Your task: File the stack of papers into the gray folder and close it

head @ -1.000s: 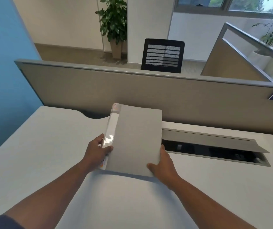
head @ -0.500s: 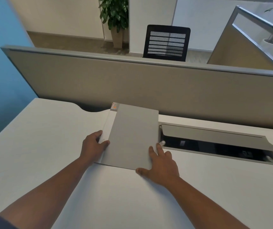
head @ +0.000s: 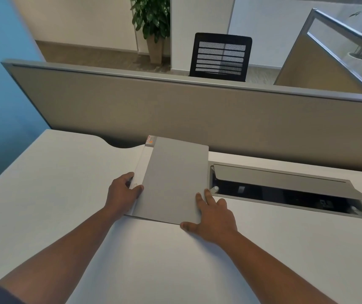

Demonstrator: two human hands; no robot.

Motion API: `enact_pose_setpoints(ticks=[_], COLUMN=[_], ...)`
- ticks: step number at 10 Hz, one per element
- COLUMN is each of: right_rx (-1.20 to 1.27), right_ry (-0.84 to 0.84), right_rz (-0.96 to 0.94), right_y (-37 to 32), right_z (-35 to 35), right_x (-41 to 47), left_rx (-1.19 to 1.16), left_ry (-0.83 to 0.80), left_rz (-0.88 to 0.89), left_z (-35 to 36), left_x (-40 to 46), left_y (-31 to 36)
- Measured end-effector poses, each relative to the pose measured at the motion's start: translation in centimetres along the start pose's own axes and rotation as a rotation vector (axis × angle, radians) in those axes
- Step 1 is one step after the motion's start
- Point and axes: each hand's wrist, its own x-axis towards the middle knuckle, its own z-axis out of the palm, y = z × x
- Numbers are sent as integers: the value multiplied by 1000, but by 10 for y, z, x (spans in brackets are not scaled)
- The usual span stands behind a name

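1. Lying flat on the desk [head: 55, 194], the gray folder [head: 173, 183] sits between the two hands, cover down; closing looks done.
2. Left hand [head: 122, 194]: fingers curled around the spine edge, thumb on top, gripping the folder's near left corner.
3. Right hand [head: 213, 216]: fingers spread and straight, pressing the cover flat at its near right corner; thumb on the desk just below the folder's edge.
4. Stack of papers: not visible; no loose sheets beside either hand. Judgement: they are inside, though the closed cover hides them.
5. Open cable tray [head: 285, 194] lies just beyond the right hand's fingertips, beside the folder.
6. Remaining, as judged: release both hands; possibly square the folder. Task appears essentially complete.
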Motion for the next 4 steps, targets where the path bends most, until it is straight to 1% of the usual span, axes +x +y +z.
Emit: enact_pose_setpoints(ticks=[2, 3, 4], right_rx=[8, 49, 63], right_ry=[-40, 8, 118], right_rz=[17, 8, -5], right_y=[-3, -6, -6], right_z=[-5, -24, -41], right_x=[-3, -12, -21], left_rx=[68, 164, 224], left_ry=[-18, -12, -1], left_rz=[4, 43, 150], left_z=[-4, -10, -15], left_x=[1, -7, -20], left_y=[3, 22, 41])
